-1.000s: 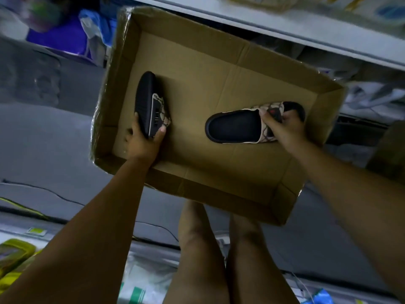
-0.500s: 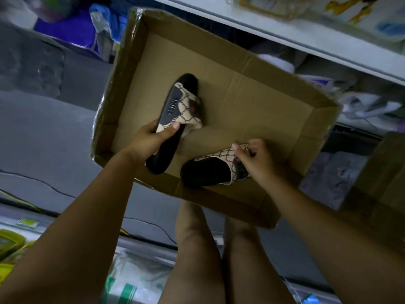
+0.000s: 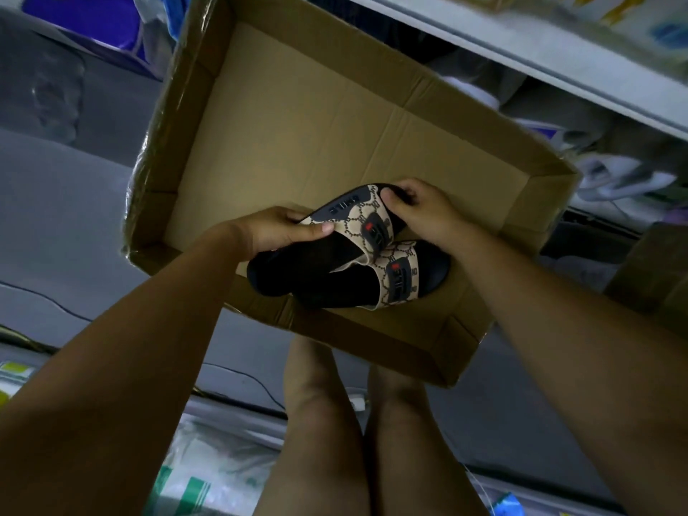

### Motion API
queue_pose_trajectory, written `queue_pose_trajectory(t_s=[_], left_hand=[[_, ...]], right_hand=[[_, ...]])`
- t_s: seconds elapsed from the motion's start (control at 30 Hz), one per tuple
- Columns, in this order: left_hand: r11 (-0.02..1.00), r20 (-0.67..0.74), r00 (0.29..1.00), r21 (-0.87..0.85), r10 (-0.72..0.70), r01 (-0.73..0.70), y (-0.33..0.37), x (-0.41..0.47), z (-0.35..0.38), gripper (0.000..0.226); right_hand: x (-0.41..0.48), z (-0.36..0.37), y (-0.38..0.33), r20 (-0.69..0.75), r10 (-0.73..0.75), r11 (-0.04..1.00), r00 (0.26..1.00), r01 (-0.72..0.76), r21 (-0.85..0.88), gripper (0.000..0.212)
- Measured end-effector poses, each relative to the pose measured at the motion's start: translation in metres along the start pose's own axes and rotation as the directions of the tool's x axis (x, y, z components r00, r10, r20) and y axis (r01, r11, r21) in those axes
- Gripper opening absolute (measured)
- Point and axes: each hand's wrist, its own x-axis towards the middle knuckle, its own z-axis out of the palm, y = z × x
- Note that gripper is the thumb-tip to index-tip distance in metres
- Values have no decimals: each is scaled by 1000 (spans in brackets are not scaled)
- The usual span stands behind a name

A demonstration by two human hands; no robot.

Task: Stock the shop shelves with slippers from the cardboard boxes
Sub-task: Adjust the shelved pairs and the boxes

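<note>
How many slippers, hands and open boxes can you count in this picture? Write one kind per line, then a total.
Slippers: 2 (upper slipper, lower slipper)
Hands: 2 (left hand, right hand)
Open boxes: 1 (box)
Total: 5

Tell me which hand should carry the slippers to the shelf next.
Right, probably. The right hand is on the side where the white shelf runs, and it grips the toe end of the top slipper. The left hand grips the same slipper's strap, farther from the shelf.
</note>
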Motion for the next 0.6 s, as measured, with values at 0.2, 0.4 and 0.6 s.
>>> queue_pose_trajectory(t_s=[0.2, 0.4, 0.6], left_hand=[[950, -501, 815, 51, 291, -308, -5, 8, 16, 37], [984, -842, 539, -77, 23, -163, -55, 1, 105, 68], [984, -384, 916, -76, 118, -159, -71, 11, 175, 41]], right_hand=[[-4, -7, 10, -153, 48, 998, 987, -42, 45, 32], [-13, -8, 52, -247, 317, 903, 916, -212, 373, 36], [-20, 8, 88, -161, 451, 798, 878, -316, 513, 70]])
